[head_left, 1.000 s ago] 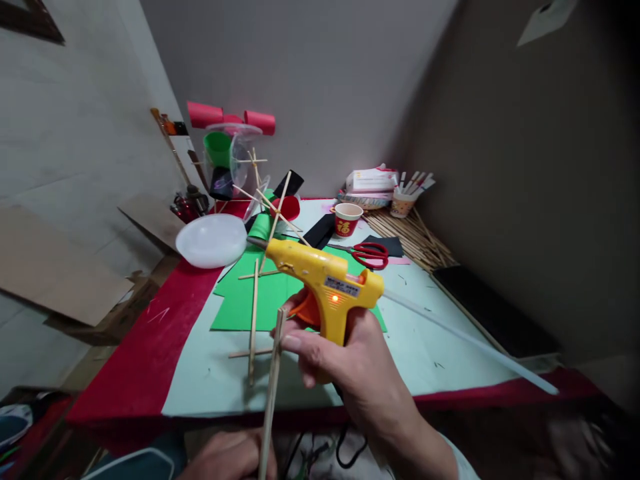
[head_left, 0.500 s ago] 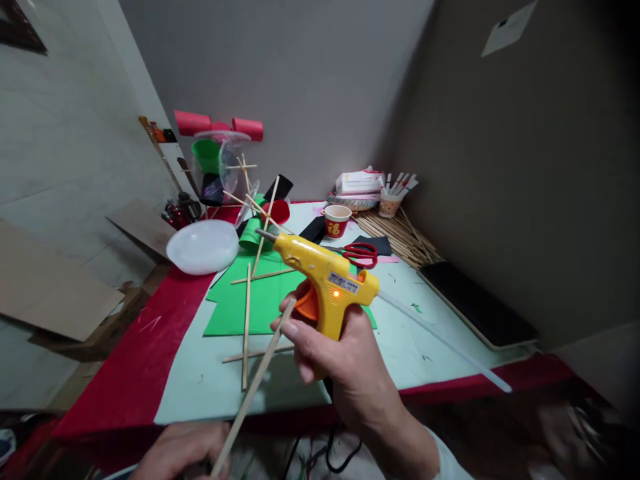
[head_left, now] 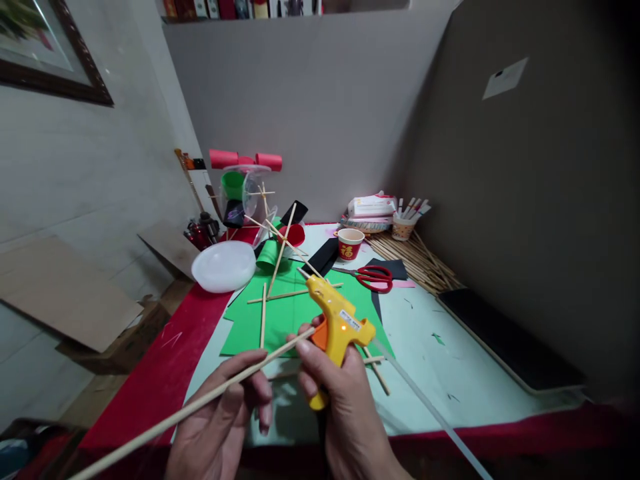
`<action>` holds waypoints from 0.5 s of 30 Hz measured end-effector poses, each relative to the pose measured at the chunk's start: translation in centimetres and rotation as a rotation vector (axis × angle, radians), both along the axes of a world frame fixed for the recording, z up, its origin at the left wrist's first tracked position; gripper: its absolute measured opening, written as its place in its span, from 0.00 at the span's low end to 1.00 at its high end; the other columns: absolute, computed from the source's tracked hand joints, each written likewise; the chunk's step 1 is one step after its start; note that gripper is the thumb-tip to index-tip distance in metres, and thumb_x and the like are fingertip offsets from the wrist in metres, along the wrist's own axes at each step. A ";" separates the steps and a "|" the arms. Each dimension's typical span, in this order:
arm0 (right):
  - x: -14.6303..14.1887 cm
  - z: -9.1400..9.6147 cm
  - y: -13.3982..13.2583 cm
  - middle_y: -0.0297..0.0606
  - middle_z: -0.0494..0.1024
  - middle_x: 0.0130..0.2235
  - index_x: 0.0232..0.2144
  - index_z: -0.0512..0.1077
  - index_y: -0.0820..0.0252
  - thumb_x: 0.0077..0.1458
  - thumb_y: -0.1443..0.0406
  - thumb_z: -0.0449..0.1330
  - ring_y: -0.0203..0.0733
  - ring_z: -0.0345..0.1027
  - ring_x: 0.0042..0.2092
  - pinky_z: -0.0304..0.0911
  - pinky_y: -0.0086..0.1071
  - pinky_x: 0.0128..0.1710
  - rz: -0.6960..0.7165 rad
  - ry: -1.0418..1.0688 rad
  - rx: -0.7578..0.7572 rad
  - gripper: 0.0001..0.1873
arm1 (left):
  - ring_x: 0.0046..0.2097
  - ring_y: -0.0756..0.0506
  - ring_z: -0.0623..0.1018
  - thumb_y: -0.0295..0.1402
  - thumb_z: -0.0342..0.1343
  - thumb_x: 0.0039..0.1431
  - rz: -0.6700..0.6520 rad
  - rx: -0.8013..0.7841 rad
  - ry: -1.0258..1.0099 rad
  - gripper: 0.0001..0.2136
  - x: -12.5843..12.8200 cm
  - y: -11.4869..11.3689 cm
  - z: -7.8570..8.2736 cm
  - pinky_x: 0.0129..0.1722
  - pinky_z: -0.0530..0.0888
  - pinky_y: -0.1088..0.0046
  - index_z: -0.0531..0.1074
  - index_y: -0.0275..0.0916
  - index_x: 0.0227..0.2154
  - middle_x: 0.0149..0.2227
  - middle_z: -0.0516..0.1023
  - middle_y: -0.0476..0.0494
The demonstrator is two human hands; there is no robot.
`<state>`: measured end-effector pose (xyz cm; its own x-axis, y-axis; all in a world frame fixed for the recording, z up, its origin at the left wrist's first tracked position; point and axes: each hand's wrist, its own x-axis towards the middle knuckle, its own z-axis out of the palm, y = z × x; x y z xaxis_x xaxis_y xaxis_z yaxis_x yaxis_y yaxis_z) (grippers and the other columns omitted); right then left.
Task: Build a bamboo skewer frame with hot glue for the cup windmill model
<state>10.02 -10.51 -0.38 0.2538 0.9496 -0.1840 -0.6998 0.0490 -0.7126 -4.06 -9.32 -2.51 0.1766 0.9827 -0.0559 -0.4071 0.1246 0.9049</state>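
My right hand (head_left: 345, 407) grips the handle of a yellow hot glue gun (head_left: 336, 320) with an orange trigger; its small light glows and a clear glue stick (head_left: 425, 407) trails from its back. My left hand (head_left: 225, 417) pinches a long thin wooden stick (head_left: 200, 400) whose far tip reaches the gun's trigger side. Both are held above the table's near edge. Beyond them a frame of wooden sticks (head_left: 280, 267) lies on a green paper sheet (head_left: 295, 310).
Red scissors (head_left: 376, 277), a red paper cup (head_left: 349, 243), a white bowl (head_left: 223, 265), a bundle of sticks (head_left: 415, 257), a clear jar (head_left: 245, 193) with paper rolls and a black slab (head_left: 505, 337) lie on the pale table with red edge (head_left: 155, 373). Cardboard walls close the back and right.
My left hand has risen into view and brought the stick from near upright to a low slant. The glue gun has dropped lower and turned nose-away. The view tilted upward.
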 end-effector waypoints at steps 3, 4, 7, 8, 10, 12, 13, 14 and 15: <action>0.2 -0.5 -0.4 0.33 0.76 0.33 0.40 0.72 0.64 0.51 0.52 0.72 0.24 0.58 0.21 0.54 0.23 0.23 0.093 -0.139 0.006 0.24 | 0.30 0.50 0.75 0.48 0.70 0.50 0.086 -0.004 0.002 0.15 0.4 1.4 0.8 0.29 0.76 0.80 0.82 0.42 0.34 0.29 0.77 0.46; 0.5 -0.7 -0.6 0.35 0.78 0.35 0.41 0.73 0.64 0.52 0.51 0.71 0.23 0.58 0.21 0.53 0.23 0.23 0.106 -0.193 -0.006 0.24 | 0.31 0.50 0.75 0.48 0.71 0.49 0.130 -0.010 -0.004 0.16 0.3 1.8 1.0 0.29 0.77 0.80 0.81 0.42 0.33 0.30 0.76 0.46; 2.5 -0.9 -1.3 0.42 0.81 0.39 0.44 0.75 0.64 0.56 0.50 0.68 0.22 0.58 0.20 0.51 0.23 0.22 0.127 -0.331 -0.031 0.24 | 0.34 0.50 0.75 0.46 0.70 0.50 0.212 -0.005 -0.026 0.16 -0.4 3.1 1.7 0.33 0.78 0.81 0.80 0.41 0.34 0.33 0.75 0.47; 3.3 -1.0 -1.6 0.42 0.81 0.37 0.43 0.75 0.64 0.56 0.50 0.67 0.22 0.58 0.19 0.50 0.23 0.22 0.152 -0.370 -0.027 0.24 | 0.35 0.50 0.75 0.46 0.70 0.50 0.208 0.002 -0.032 0.15 -0.7 3.6 1.9 0.33 0.78 0.81 0.80 0.40 0.35 0.33 0.75 0.47; 4.7 -1.0 -2.2 0.40 0.80 0.33 0.40 0.75 0.64 0.56 0.48 0.66 0.24 0.59 0.19 0.49 0.24 0.21 0.219 -0.421 -0.025 0.24 | 0.35 0.51 0.74 0.45 0.71 0.49 0.203 0.015 -0.043 0.16 -1.1 4.3 2.1 0.33 0.78 0.82 0.80 0.39 0.34 0.35 0.74 0.48; 5.8 -1.1 -2.9 0.37 0.78 0.30 0.38 0.75 0.63 0.56 0.47 0.66 0.25 0.59 0.18 0.47 0.24 0.20 0.276 -0.453 -0.030 0.24 | 0.35 0.51 0.73 0.45 0.72 0.47 0.202 0.018 -0.048 0.16 -1.4 4.9 2.1 0.32 0.78 0.81 0.79 0.38 0.32 0.37 0.74 0.47; 6.2 -1.1 -3.2 0.36 0.76 0.29 0.38 0.75 0.63 0.56 0.46 0.66 0.25 0.59 0.18 0.47 0.24 0.20 0.291 -0.465 -0.035 0.24 | 0.36 0.50 0.73 0.44 0.72 0.48 0.201 0.018 -0.051 0.16 -1.6 5.1 2.1 0.33 0.78 0.81 0.79 0.38 0.30 0.38 0.74 0.47; 6.5 -1.1 -3.5 0.35 0.75 0.29 0.38 0.75 0.62 0.56 0.46 0.65 0.25 0.59 0.18 0.46 0.24 0.21 0.293 -0.477 -0.043 0.24 | 0.38 0.49 0.73 0.43 0.72 0.49 0.197 0.015 -0.056 0.14 -1.7 5.2 2.1 0.34 0.79 0.81 0.78 0.38 0.28 0.38 0.74 0.46; 6.8 -1.0 -3.7 0.35 0.75 0.29 0.38 0.75 0.62 0.57 0.46 0.65 0.25 0.59 0.19 0.46 0.24 0.20 0.286 -0.488 -0.058 0.24 | 0.39 0.49 0.73 0.41 0.70 0.51 0.187 0.008 -0.059 0.13 -1.8 5.3 2.2 0.35 0.79 0.81 0.76 0.37 0.26 0.37 0.73 0.46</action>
<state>16.82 -14.23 -1.39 0.0565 0.9849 -0.1634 -0.2688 -0.1426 -0.9526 -5.87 -3.98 -0.27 -0.0065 0.9991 -0.0425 -0.4750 0.0343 0.8793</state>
